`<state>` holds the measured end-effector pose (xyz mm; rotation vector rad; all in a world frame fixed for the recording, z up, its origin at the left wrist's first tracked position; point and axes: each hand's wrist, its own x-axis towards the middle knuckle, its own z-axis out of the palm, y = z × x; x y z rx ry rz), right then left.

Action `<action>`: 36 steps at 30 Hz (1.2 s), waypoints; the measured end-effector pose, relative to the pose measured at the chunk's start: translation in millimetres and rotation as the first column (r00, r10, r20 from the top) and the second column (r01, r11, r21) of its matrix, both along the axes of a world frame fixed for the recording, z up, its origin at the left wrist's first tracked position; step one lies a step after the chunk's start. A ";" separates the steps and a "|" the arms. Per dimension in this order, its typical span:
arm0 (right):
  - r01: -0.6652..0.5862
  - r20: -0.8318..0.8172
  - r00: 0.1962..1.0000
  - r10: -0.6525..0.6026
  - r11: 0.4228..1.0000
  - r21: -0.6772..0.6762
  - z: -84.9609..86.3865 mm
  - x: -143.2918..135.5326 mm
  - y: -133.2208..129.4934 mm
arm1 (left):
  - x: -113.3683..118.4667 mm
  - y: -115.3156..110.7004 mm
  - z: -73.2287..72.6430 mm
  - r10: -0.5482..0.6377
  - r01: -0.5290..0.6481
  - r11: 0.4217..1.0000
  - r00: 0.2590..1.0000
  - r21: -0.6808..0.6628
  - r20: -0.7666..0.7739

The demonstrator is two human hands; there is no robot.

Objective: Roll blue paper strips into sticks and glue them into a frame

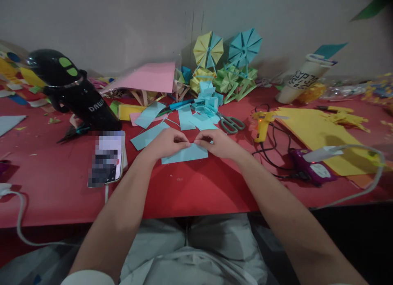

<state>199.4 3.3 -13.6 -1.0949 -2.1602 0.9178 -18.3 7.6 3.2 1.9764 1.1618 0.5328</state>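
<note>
While the left hand pinched the far edge of a blue strip between thumb and fingers, the right hand pinched it just beside. The strip was near the front of the table, between a phone and a glue gun, scissors beyond.

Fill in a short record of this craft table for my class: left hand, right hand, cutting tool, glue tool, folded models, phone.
Left hand: pinches the far edge of a light-blue paper piece
Right hand: pinches the same edge, close beside
Cutting tool: scissors, beyond the right hand
Glue tool: yellow hot-glue gun, orange light lit
Folded models: yellow-and-blue paper wheel, blue paper wheel, at the back
Phone: screen lit, left of the left hand
</note>
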 end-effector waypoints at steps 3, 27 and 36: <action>-0.008 0.009 1.000 0.008 1.000 -0.002 1.8 2.8 0.7 | -4.6 1.1 -0.2 -0.014 0.014 1.000 1.000 -0.018 -0.004; 0.065 0.086 0.994 -0.064 0.998 -0.011 4.0 33.6 14.1 | -24.2 5.4 -0.7 0.097 -0.081 0.985 0.990 0.152 -0.103; 0.033 0.044 0.999 -0.032 0.999 -0.022 3.1 20.2 9.5 | -11.9 2.4 -2.6 0.019 -0.007 0.992 0.995 0.123 -0.094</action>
